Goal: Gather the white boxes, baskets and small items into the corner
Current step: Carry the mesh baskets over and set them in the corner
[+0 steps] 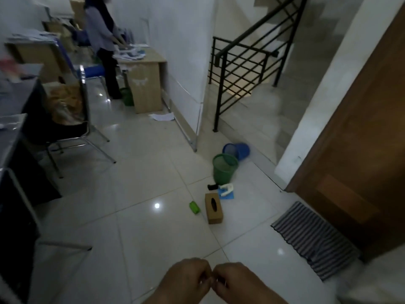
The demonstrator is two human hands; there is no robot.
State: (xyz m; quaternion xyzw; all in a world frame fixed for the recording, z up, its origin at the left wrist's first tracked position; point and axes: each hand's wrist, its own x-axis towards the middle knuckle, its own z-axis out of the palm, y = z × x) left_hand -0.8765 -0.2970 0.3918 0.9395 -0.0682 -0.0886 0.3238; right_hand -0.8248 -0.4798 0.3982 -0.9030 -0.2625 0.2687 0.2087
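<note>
Left hand (186,275) and right hand (236,279) curled, knuckles touching; I can't tell if they're pinching anything. Tissue box (214,208) dead ahead on the floor, long axis pointing away, neither hand nearer.

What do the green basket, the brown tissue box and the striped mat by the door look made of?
Green basket: likely plastic mesh; its walls show a fine see-through lattice.
Brown tissue box: matte, cardboard or wood-look board; flat plain faces, dark oval slot.
Striped mat: seemingly woven fabric; ribbed grey stripes, wavy edge.
</note>
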